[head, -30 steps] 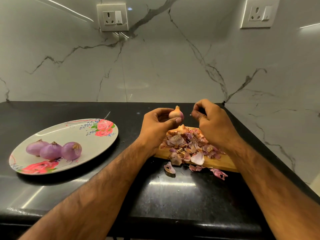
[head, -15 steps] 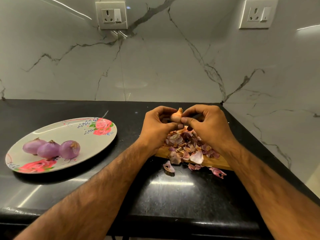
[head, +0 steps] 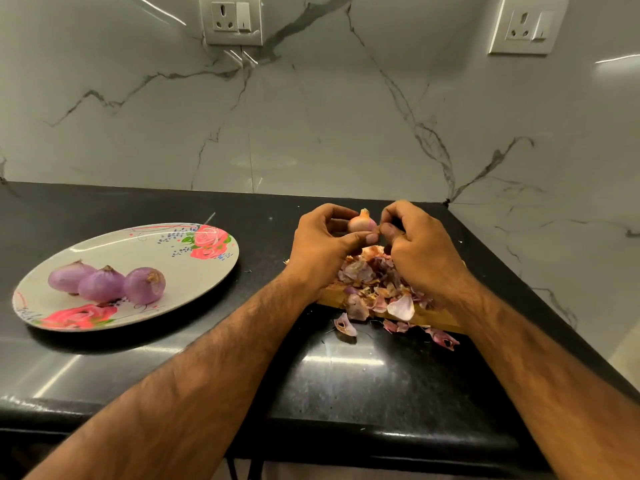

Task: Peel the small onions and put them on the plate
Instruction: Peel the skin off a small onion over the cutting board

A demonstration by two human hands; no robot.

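My left hand (head: 323, 244) grips a small, partly skinned onion (head: 361, 223) between thumb and fingers, above the wooden cutting board (head: 434, 318). My right hand (head: 420, 244) is right beside it, its thumb and fingertips pinching at the onion's right side. Three peeled purple onions (head: 107, 284) lie in a row on the left half of the floral plate (head: 194, 268), which sits on the black counter to the left of my hands.
A heap of onion skins (head: 374, 289) covers the cutting board, and a few scraps (head: 346, 325) lie on the black counter (head: 346, 382) in front of it. Marble walls close the back and right sides. Two wall sockets (head: 232, 20) sit high up.
A second ago my right hand was apart from the onion. It moved in against the onion and now pinches at its right side. The left hand keeps holding the onion.
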